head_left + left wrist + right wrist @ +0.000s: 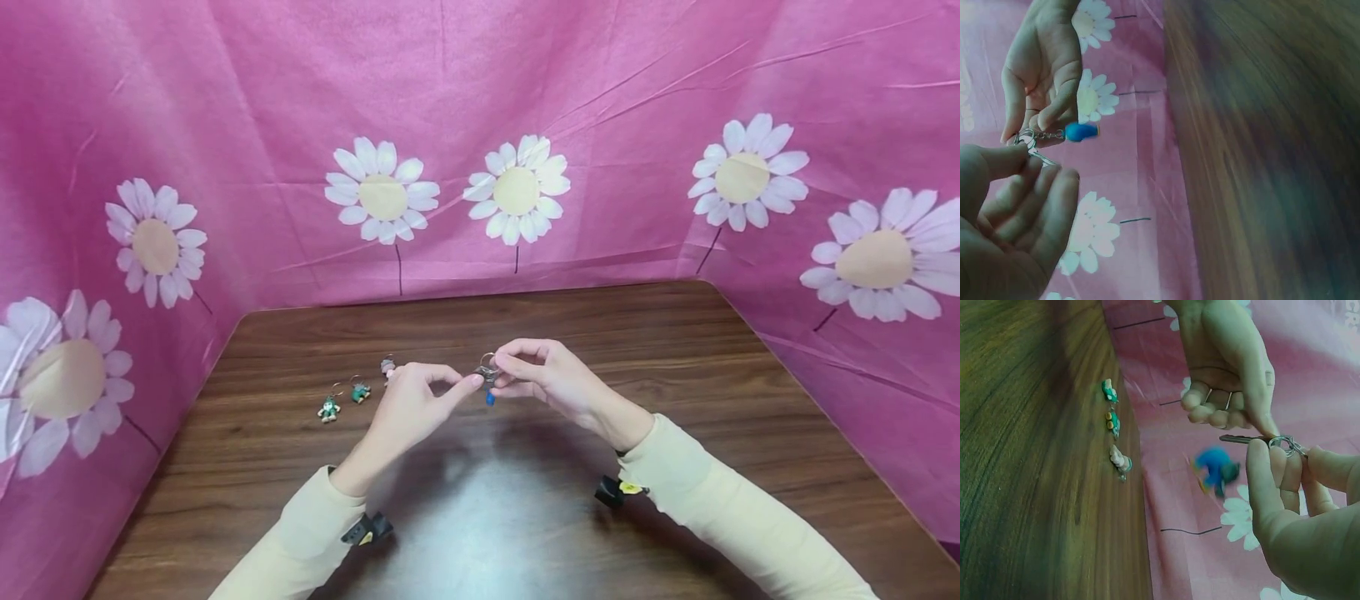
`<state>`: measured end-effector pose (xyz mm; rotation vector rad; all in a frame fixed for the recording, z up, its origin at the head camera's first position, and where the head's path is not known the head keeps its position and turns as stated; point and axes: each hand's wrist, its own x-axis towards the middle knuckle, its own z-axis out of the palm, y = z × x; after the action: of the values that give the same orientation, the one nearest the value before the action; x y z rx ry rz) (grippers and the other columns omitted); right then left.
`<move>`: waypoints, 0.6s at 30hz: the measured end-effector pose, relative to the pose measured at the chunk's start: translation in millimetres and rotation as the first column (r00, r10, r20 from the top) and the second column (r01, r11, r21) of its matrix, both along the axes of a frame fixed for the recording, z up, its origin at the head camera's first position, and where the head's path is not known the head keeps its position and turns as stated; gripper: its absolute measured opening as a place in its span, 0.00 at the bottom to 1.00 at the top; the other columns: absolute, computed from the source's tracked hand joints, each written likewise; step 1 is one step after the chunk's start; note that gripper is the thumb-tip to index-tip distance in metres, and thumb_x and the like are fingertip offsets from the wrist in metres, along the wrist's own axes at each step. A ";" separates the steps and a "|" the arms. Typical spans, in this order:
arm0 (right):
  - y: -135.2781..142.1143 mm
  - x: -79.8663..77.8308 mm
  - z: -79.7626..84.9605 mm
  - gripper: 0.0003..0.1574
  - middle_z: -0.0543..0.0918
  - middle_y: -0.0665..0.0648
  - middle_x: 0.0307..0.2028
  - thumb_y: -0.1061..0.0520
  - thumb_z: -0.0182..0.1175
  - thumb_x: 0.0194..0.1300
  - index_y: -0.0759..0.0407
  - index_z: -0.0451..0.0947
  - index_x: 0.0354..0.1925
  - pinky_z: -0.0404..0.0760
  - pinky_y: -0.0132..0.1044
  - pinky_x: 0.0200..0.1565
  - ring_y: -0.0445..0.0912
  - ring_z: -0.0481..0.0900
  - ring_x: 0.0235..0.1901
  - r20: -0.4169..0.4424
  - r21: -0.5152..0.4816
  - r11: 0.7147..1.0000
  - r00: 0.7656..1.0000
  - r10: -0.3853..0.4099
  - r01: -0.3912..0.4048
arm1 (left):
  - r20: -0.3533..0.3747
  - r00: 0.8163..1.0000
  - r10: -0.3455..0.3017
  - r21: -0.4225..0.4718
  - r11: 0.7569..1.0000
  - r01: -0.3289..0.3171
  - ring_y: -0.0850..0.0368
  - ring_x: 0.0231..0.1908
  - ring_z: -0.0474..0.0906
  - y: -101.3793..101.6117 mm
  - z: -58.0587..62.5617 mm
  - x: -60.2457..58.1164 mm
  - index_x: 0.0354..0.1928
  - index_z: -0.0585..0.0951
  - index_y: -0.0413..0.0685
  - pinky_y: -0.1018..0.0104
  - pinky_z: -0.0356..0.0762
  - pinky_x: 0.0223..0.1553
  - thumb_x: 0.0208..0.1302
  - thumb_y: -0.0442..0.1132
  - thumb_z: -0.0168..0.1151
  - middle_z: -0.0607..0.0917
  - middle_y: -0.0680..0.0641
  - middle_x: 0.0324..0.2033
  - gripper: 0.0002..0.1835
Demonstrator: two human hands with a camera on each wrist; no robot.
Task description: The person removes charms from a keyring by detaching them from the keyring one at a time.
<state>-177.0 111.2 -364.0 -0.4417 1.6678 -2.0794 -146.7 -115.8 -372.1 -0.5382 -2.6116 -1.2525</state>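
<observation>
Above the table, both hands meet at a metal key ring (pixel 488 359). My right hand (pixel 564 382) pinches the ring between thumb and fingers. From it a blue figurine charm (pixel 1215 469) hangs on a short chain (pixel 1051 135), blurred in the right wrist view. Thumb and fingers of my left hand (pixel 412 410) pinch a metal key (pixel 1241 439) right at the ring. In the right wrist view the key's blade points away from the ring, over the right index finger. The left fingertips partly hide the key in the left wrist view.
Three figurine keychains lie on the wooden table (pixel 270 483), left of the hands: a green-and-white one (pixel 328 409), a green one (pixel 361 391) and a grey-pink one (pixel 387 367) partly behind the left hand. Pink flowered cloth (pixel 450 83) encloses the table's back and sides.
</observation>
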 end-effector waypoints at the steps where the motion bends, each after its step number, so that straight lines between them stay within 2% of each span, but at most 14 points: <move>1: -0.3 0.2 0.0 0.08 0.84 0.58 0.43 0.66 0.55 0.75 0.61 0.81 0.43 0.83 0.49 0.54 0.45 0.84 0.38 0.001 -0.002 1.000 1.000 0.003 -0.003 | 0.021 1.000 -0.018 0.018 1.000 0.018 0.65 0.22 0.76 0.2 0.2 -0.1 0.30 0.90 0.59 0.65 0.74 0.29 0.66 0.57 0.68 0.84 0.67 0.21 0.13; 3: -1.1 0.7 0.0 0.08 0.84 0.58 0.43 0.66 0.55 0.76 0.61 0.81 0.43 0.83 0.49 0.54 0.46 0.84 0.38 0.004 -0.004 1.000 1.000 0.010 -0.010 | 0.079 0.994 -0.073 0.085 0.994 0.066 0.64 0.24 0.81 0.6 1.1 0.1 0.34 0.92 0.57 0.66 0.79 0.31 0.67 0.54 0.67 0.87 0.66 0.25 0.13; 5: -2.2 1.2 0.1 0.08 0.83 0.58 0.43 0.66 0.55 0.76 0.62 0.81 0.43 0.83 0.50 0.55 0.46 0.85 0.39 0.013 -0.016 1.000 1.000 0.018 -0.018 | 0.117 0.986 -0.118 0.146 0.984 0.101 0.63 0.31 0.86 1.3 1.4 -0.2 0.38 0.92 0.55 0.65 0.83 0.36 0.67 0.52 0.68 0.89 0.63 0.31 0.11; 10: -3.9 1.8 0.5 0.08 0.83 0.60 0.45 0.66 0.55 0.76 0.62 0.81 0.44 0.82 0.51 0.56 0.46 0.84 0.40 0.022 -0.037 0.999 0.999 0.024 -0.023 | 0.112 0.980 -0.163 0.211 0.968 0.137 0.64 0.42 0.86 2.9 0.1 -1.4 0.44 0.90 0.50 0.65 0.83 0.45 0.66 0.46 0.70 0.90 0.58 0.39 0.10; 16: -3.3 2.7 0.6 0.09 0.84 0.58 0.45 0.65 0.55 0.76 0.60 0.82 0.44 0.82 0.52 0.55 0.45 0.84 0.39 0.022 -0.020 0.999 0.999 0.028 -0.028 | 0.121 0.963 -0.242 0.299 0.934 0.197 0.59 0.40 0.87 4.1 -0.7 -1.0 0.46 0.88 0.46 0.59 0.86 0.41 0.68 0.39 0.69 0.90 0.53 0.41 0.08; 18: -2.9 3.3 0.6 0.08 0.84 0.58 0.45 0.65 0.55 0.76 0.61 0.82 0.44 0.82 0.52 0.55 0.45 0.83 0.39 0.024 -0.021 0.999 0.999 0.028 -0.027 | 0.119 0.960 -0.253 0.316 0.926 0.205 0.58 0.40 0.87 4.5 0.0 -0.4 0.45 0.88 0.45 0.60 0.86 0.41 0.68 0.39 0.68 0.90 0.51 0.40 0.08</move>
<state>-173.7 108.4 -363.4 -0.4418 1.6192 -2.0754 -147.1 -111.3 -372.1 -0.7300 -2.4597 -1.7986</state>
